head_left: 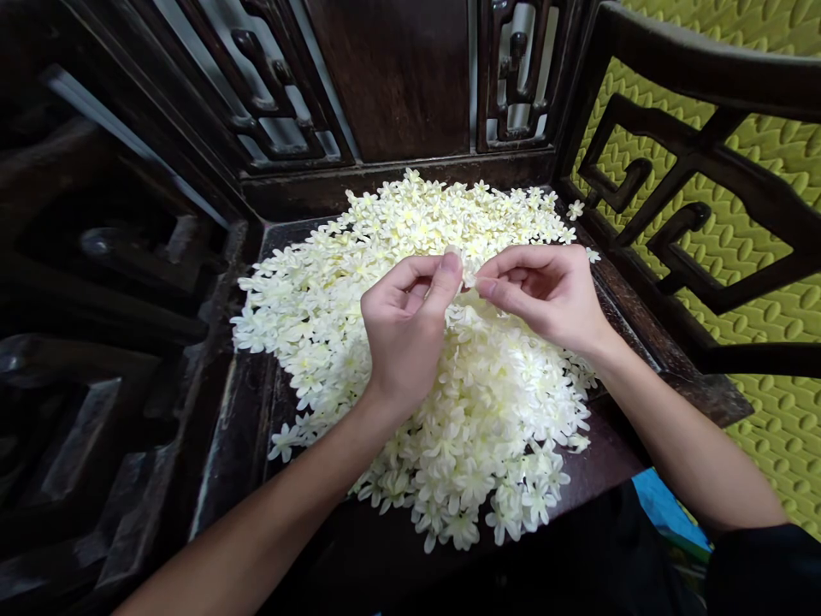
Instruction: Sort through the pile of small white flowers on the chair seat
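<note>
A broad heap of small white artificial-looking flowers (308, 316) with pale yellow centres covers most of the dark wooden seat (596, 466). Above the heap, my left hand (410, 321) is closed, its thumb pressed against the index finger. Facing it from the right, my right hand (545, 295) is pinched too. Between the two sets of fingertips shows a white flower (469, 275), small and partly hidden by the fingers. Both hands appear to grip it, with the fingertips almost meeting.
Behind the heap rises a carved dark wooden chair back (391, 81). An openwork armrest (693, 162) stands at right, another carved side (96, 342) at left. Yellow-green textured padding (763, 428) lies beyond the right armrest. A blue item (670, 509) shows low at right.
</note>
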A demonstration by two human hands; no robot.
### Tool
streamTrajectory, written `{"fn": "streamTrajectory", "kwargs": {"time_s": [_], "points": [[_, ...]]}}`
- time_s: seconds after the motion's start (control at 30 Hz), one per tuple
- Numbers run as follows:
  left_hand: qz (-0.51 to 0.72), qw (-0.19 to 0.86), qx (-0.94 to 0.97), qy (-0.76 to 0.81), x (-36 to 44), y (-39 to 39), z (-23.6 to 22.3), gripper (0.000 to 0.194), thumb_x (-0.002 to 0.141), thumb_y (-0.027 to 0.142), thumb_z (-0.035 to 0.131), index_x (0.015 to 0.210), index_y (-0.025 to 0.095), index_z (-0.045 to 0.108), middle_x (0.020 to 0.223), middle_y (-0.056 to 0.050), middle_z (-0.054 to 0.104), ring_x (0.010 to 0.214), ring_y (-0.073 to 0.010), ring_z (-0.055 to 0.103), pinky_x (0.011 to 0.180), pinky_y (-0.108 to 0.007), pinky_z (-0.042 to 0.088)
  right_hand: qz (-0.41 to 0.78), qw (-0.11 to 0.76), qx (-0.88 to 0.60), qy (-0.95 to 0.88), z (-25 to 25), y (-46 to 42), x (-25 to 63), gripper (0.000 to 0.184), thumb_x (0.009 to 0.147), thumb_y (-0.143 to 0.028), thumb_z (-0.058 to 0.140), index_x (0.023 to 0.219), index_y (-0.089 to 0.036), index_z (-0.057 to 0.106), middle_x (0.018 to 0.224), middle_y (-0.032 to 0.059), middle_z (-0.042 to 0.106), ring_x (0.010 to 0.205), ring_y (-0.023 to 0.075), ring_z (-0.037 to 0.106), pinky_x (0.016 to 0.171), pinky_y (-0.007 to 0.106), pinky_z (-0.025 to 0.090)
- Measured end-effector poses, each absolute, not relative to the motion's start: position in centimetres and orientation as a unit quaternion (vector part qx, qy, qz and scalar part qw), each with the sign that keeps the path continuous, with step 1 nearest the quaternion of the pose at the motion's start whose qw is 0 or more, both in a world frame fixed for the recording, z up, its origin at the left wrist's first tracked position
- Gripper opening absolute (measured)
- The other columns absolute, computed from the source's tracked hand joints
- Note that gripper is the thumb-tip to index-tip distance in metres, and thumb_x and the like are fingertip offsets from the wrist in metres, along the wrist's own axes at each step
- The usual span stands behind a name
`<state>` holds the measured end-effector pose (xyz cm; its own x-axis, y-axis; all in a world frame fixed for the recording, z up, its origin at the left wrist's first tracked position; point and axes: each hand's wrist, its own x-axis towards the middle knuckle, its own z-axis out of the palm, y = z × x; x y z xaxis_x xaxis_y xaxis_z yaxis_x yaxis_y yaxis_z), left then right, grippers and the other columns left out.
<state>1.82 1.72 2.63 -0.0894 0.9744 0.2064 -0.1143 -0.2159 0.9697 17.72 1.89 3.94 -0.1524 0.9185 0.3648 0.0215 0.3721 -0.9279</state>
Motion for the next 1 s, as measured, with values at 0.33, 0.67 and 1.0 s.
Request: {"fn": "streamTrajectory", "kwargs": {"time_s": [0.33, 0.67, 1.0], "points": [[0.608, 0.462, 0.497, 0.413, 1.9, 1.7, 2.2, 0.026, 0.086, 0.045, 0.076, 0.077, 0.022, 0.07, 0.075, 0.0, 0.063, 0.067, -0.0121, 0.056, 0.061, -0.026, 0.046, 0.393, 0.543, -0.405, -0.622, 4.3, 1.8, 17.6, 0.002, 0.07, -0.012, 0.071, 0.071, -0.013, 0.072, 0.061, -0.0016, 0.064, 0.053, 0.0073, 0.051, 0.048, 0.021, 0.039], [0.617, 0.468, 0.469, 0.424, 1.8, 2.1, 2.2, 0.03, 0.086, 0.048, 0.076, 0.074, 0.022, 0.068, 0.072, -0.001, 0.061, 0.06, -0.0109, 0.048, 0.057, -0.027, 0.042, 0.386, 0.605, -0.354, -0.6, 3.9, 2.6, 18.6, 0.015, 0.074, -0.014, 0.065, 0.059, -0.017, 0.065, 0.053, -0.0034, 0.056, 0.046, 0.0065, 0.044, 0.045, 0.023, 0.036], [0.627, 0.469, 0.481, 0.394, 1.9, 2.0, 2.1, 0.027, 0.086, 0.043, 0.077, 0.074, 0.02, 0.069, 0.07, 0.001, 0.06, 0.063, -0.0107, 0.052, 0.062, -0.026, 0.045, 0.419, 0.55, -0.365, -0.623, 3.7, 1.9, 17.4, 0.008, 0.075, -0.016, 0.08, 0.082, -0.013, 0.077, 0.073, 0.0024, 0.073, 0.059, 0.0096, 0.06, 0.052, 0.023, 0.045]]}}
